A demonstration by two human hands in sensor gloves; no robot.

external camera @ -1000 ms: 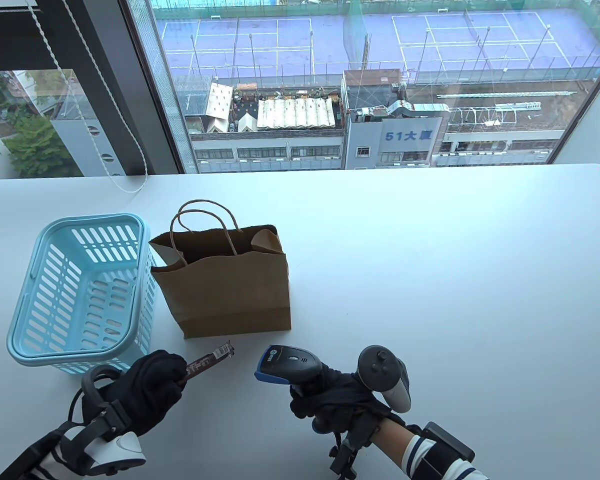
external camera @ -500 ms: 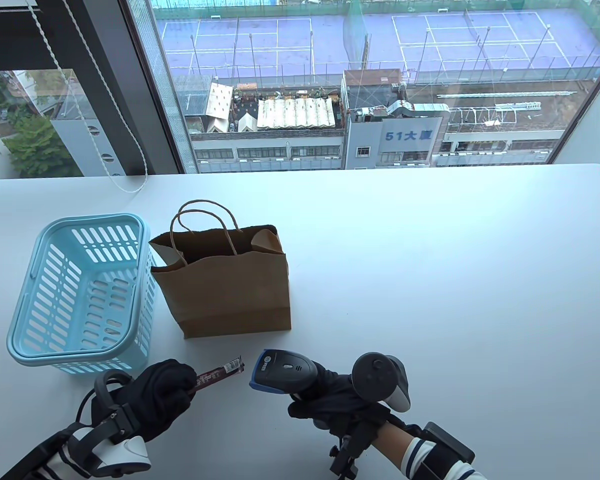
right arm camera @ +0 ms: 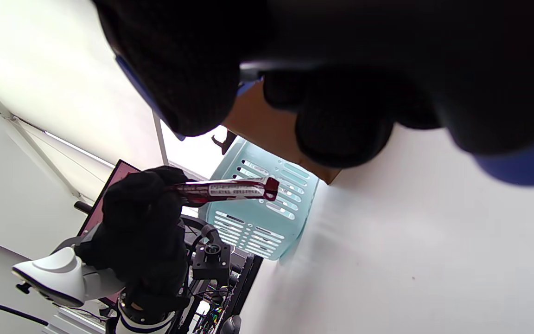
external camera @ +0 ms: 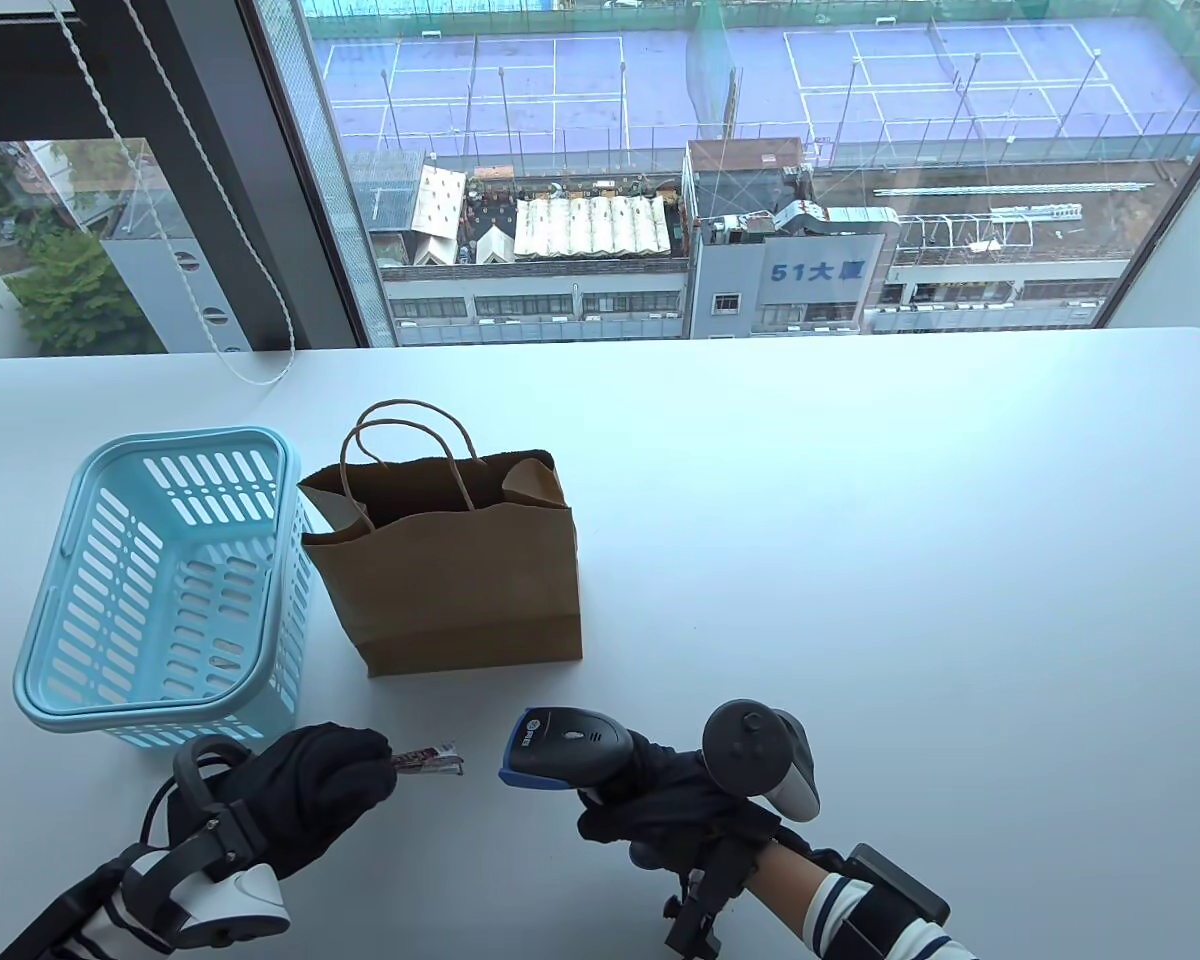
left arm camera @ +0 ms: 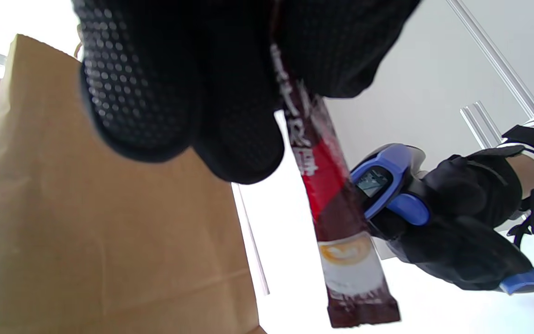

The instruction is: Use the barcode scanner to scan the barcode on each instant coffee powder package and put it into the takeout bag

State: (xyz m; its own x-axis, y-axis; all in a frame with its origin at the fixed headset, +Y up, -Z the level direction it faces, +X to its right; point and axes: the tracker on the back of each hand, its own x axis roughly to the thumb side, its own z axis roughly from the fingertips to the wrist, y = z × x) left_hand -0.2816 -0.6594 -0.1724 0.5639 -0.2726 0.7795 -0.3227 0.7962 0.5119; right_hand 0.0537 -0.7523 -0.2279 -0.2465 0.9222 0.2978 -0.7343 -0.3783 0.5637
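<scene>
since earlier: the coffee stick (external camera: pixel 428 759) has tipped flatter in the left hand (external camera: pixel 310 790); the barcode scanner (external camera: pixel 560 745) has edged closer to it.
left fingers: curled, pinching one end of the stick; the rest juts out toward the scanner's nose.
right fingers: the right hand (external camera: pixel 675 805) is wrapped round the scanner's handle.
handling: probably light, thin, floppy foil, likely slippery; hold by an end seam so the printed side shows.
textures: glossy red-brown sachet, matte kraft takeout bag (external camera: pixel 450 560), slotted plastic basket (external camera: pixel 160 580), smooth white worktop (external camera: pixel 860 560).
</scene>
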